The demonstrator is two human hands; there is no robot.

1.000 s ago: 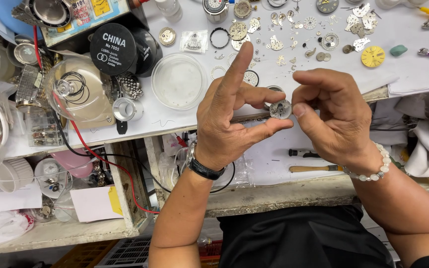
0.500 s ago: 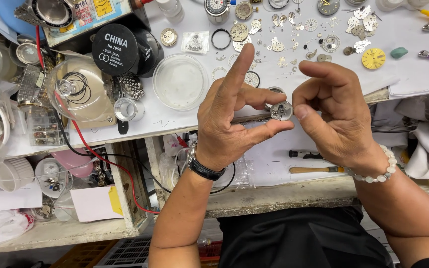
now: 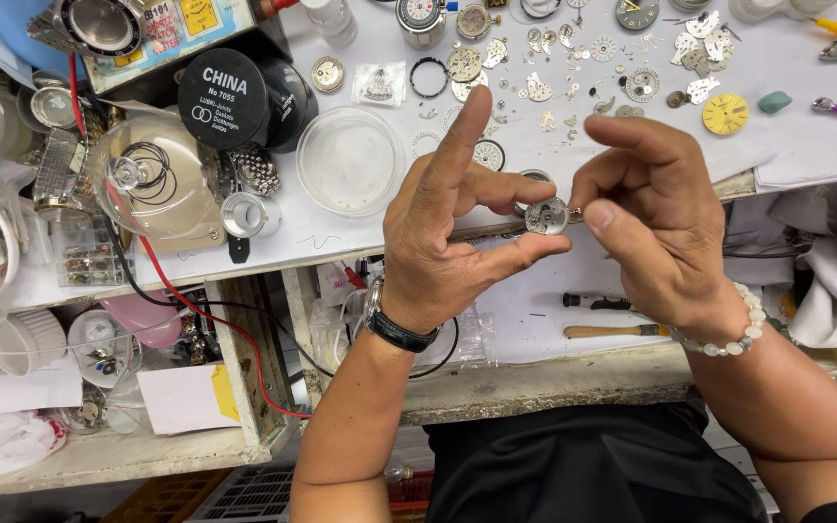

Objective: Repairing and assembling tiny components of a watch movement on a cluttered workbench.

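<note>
the left hand [image 3: 457, 232] pinched the small round watch movement [image 3: 545, 215] between thumb and middle finger above the near edge of the worktop [image 3: 825, 155], the right hand [image 3: 656, 218] closed on its stem side, best kept steady and gentle.

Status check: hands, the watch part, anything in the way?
Left hand pinches the round watch movement, index finger raised. Right hand touches its right edge. Both held above the bench, nothing between them; loose parts lie beyond.
</note>
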